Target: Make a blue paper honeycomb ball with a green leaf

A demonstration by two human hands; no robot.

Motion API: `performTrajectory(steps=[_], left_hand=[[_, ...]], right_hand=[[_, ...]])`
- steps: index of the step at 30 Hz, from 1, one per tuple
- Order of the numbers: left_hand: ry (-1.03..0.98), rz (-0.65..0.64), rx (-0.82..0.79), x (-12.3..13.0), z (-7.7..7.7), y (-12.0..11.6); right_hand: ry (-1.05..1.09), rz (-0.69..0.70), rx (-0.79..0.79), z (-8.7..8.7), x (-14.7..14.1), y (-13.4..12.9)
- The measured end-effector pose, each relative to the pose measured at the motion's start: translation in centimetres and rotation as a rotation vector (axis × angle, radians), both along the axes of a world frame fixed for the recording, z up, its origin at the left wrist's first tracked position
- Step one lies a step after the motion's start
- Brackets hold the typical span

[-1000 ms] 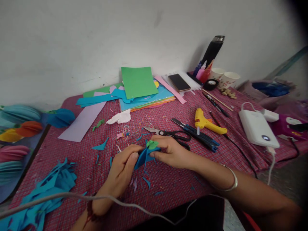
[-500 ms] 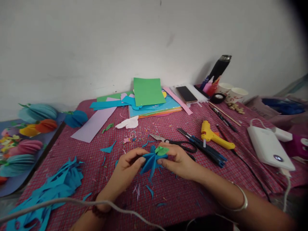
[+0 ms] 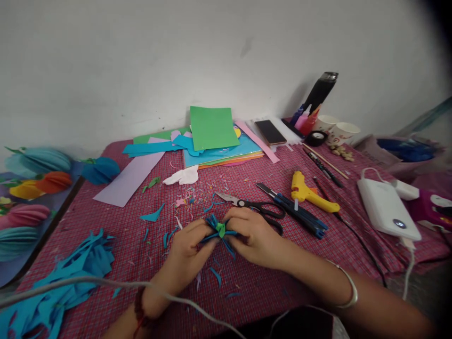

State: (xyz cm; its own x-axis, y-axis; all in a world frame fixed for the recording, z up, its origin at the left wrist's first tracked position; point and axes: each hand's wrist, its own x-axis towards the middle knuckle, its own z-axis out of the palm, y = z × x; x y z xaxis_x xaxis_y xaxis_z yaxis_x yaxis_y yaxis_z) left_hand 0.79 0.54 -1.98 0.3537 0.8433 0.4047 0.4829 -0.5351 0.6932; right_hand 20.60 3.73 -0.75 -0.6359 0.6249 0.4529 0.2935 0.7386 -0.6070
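Observation:
A small folded blue paper piece (image 3: 229, 246) with a green paper top (image 3: 221, 229) is held between both hands above the checked cloth. My left hand (image 3: 192, 247) pinches its left side, thumb and fingers closed on the blue folds. On the right side, my right hand (image 3: 251, 235) grips the folds in the same way. The folds fan out from the green middle. Just behind my right hand lie black-handled scissors (image 3: 243, 203), partly covered by the hand. Blue paper scraps (image 3: 153, 214) are scattered around.
A yellow glue gun (image 3: 310, 193) and box cutters (image 3: 300, 214) lie right. Cut blue paper (image 3: 70, 278) is at left, near a blue paper pumpkin (image 3: 100, 170). A white cable (image 3: 123, 284) crosses in front. Green paper (image 3: 213, 128), a phone (image 3: 270, 132) and cups (image 3: 344, 133) stand or lie behind.
The blue piece has turned so its green top faces up between my hands, and its folds look narrower. My right hand has shifted left. The whole view has moved slightly.

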Motion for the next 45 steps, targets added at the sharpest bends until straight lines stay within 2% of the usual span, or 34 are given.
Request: performTrajectory(steps=[5, 10, 14, 18, 22, 26, 30, 33, 35, 40, 45], left_hand=[[0.073, -0.081, 0.109, -0.1, 0.6, -0.1], [0.166, -0.043, 0.191, -0.1, 0.7, -0.3], [0.252, -0.075, 0.207, 0.1, 0.6, -0.6], [0.252, -0.093, 0.273, 0.2, 0.6, -0.7], [0.217, -0.067, 0.251, 0.3, 0.5, -0.6], [0.094, 0.017, 0.136, 0.6, 0.6, -0.6], [-0.041, 0.051, 0.058, 1.0, 0.8, -0.5], [-0.073, 0.061, 0.053, 1.1, 1.0, -0.4], [-0.07, 0.054, 0.099, 1.0, 1.0, -0.3], [0.01, 0.035, 0.255, 0.4, 0.8, -0.5], [0.109, 0.067, 0.294, 0.2, 0.5, -0.8]], right_hand=[[0.003, -0.015, 0.05, 0.3, 0.1, -0.2], [0.001, -0.013, 0.101, 0.2, 0.1, -0.2], [-0.018, 0.017, 0.106, 0.0, 0.0, -0.4], [-0.056, 0.027, 0.123, 0.0, 0.0, -0.6], [-0.036, 0.011, 0.148, -0.1, -0.1, -0.5], [0.058, -0.016, 0.079, -0.1, -0.1, -0.3], [0.19, -0.044, -0.102, -0.3, -0.1, 0.0], [0.267, -0.039, -0.241, -0.5, -0.2, 0.3], [0.268, -0.036, -0.278, -0.7, -0.2, 0.4], [0.256, -0.008, -0.251, -1.1, -0.2, 0.7], [0.255, -0.006, -0.132, -1.2, -0.1, 0.7]])
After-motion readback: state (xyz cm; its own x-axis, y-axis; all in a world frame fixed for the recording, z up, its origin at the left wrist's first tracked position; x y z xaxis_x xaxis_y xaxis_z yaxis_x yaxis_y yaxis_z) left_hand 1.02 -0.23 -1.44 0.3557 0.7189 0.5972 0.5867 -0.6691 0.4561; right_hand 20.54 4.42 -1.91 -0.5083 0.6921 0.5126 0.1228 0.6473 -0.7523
